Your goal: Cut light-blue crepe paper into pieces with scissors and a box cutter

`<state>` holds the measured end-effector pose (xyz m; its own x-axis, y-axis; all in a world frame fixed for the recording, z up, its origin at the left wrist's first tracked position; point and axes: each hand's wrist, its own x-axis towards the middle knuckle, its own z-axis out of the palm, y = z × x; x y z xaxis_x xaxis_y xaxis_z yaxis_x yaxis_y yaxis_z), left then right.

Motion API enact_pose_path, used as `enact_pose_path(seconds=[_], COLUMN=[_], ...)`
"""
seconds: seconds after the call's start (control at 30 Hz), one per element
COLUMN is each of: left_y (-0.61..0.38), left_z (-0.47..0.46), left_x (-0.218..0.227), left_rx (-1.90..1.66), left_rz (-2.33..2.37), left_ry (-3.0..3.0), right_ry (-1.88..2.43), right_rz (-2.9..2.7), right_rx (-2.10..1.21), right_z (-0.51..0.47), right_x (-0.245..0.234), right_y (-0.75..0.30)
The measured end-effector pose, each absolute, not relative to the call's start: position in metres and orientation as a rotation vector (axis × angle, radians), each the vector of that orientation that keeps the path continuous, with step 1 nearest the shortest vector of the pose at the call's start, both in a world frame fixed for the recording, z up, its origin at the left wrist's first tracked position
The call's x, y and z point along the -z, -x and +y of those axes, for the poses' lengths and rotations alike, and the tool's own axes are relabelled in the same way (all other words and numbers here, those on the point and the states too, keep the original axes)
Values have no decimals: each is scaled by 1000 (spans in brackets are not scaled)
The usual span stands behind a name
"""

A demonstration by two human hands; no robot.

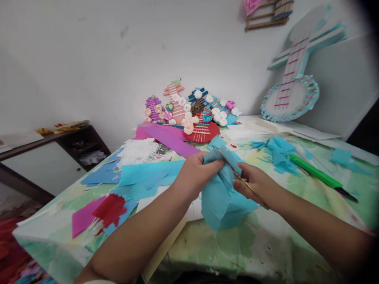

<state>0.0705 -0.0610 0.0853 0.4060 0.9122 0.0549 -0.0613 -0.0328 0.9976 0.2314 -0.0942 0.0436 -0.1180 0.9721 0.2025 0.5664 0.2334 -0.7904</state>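
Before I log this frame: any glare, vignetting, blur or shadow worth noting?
Head view: diffuse light, no harsh glare on the light-blue paper; scissors legible but slightly soft; black vignetting along the right edge; faint shadow on the wall beside the large lute model; red scraps at lower left look smeared.

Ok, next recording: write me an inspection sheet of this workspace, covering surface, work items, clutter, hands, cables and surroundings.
Surface: table under a green-patterned cloth.
Work items: bunched blue paper, raised; scissors, blades at the paper.
Clutter: red scrap, purple strip, white shreds, green tool with a dark end.
Hands: left hand grips the paper; right hand holds the scissors.
Cables: nothing seen.
Surroundings: small decorated guitars at the back, larger guitar at back right, cabinet at left, wall behind.
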Motion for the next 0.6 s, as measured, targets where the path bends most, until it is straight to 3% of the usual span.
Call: enact_pose_path(seconds=[0.37, 0.6], left_y=[-138, -220], left_z=[-48, -44], left_x=[-97, -78], left_rx=[-824, -572], left_rz=[714, 609], left_ry=[-1521, -1570], right_ry=[1539, 1646], right_rz=[-1361, -968], right_rx=[-799, -703], right_z=[-117, -149], right_x=[-57, -33], right_y=[-267, -327])
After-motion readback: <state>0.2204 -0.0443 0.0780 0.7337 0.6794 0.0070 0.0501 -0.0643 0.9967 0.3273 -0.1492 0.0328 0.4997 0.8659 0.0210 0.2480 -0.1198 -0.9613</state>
